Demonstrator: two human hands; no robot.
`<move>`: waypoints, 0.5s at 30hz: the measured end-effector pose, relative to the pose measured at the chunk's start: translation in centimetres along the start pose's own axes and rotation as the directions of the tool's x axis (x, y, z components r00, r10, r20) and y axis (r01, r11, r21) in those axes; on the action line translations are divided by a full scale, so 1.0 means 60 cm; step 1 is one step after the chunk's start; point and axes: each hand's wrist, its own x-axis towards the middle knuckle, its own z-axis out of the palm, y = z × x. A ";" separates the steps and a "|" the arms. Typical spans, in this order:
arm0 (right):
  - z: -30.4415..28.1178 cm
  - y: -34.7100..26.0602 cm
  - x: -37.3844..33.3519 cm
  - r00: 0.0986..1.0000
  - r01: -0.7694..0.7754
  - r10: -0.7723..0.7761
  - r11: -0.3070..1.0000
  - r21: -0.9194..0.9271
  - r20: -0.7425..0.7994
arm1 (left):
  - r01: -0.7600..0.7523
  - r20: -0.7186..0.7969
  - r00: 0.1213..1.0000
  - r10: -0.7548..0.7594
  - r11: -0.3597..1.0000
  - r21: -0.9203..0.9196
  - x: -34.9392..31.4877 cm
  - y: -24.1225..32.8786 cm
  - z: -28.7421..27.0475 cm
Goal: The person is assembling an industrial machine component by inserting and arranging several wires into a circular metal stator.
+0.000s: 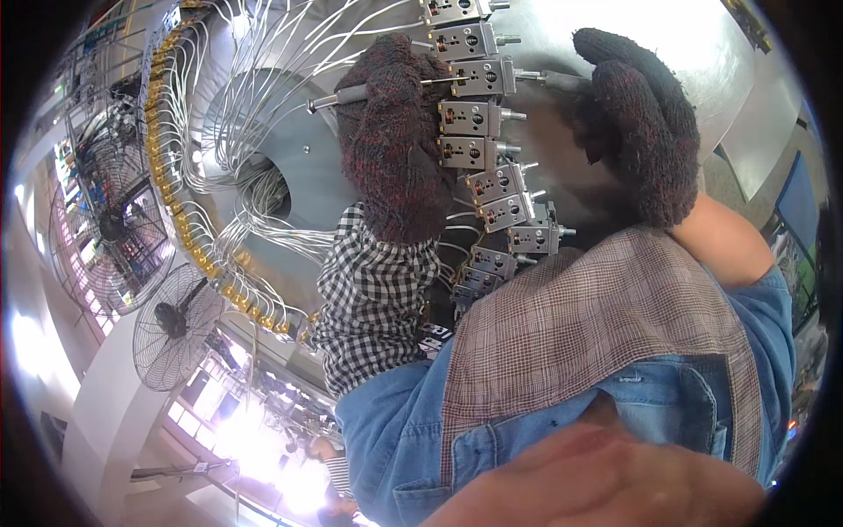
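Crosswise, screwdriver [349,95] points rightward at metal block [488,81], left grip [392,132] clamped round it; right grip [645,123] unclear.

pale pillar [114,426] beside caged fan [172,321]; bright windows [209,395]

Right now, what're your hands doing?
Gloved left hand: slim grey tool at silver rectangular metal box. Gloved right hand: by its shaft. White wires on left.

Metal disc [312,189]; boxes [465,118], wires [294,235] atop
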 end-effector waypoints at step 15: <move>-0.034 0.039 0.013 0.775 0.632 -0.566 0.676 -0.380 0.282 | -0.010 0.072 0.997 0.018 0.994 -0.108 0.004 -0.008 0.007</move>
